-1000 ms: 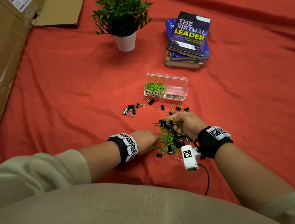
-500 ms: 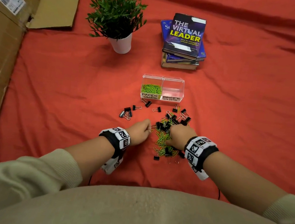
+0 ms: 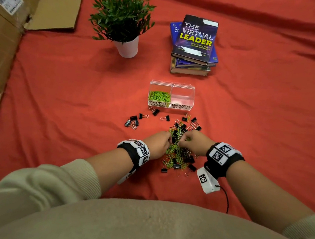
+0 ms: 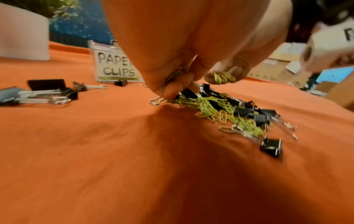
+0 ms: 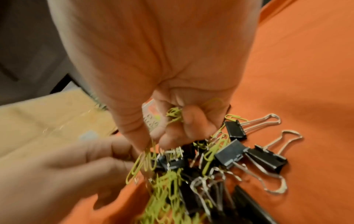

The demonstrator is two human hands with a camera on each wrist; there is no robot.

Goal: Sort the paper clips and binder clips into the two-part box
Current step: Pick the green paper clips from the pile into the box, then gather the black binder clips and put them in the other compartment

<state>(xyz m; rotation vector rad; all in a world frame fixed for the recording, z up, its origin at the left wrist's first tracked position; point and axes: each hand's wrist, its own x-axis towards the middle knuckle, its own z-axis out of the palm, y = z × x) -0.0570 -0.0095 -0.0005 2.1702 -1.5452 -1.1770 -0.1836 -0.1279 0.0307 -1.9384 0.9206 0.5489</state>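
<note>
Pinching light, springy, tangle-prone green wire paper clips [image 5: 145, 159] in curled right hand [image 3: 193, 142] and left hand [image 3: 157, 144] fingers mid-cloth, best lifting by outer loops.

Green paper clips [image 3: 174, 150] tangled with black binder clips [image 3: 184, 157], 2-part box [image 3: 183, 89] beyond

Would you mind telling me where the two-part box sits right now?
In the head view the two-part box stands mid-frame on the red cloth, just beyond the clip pile, with the book stack behind it.
</note>
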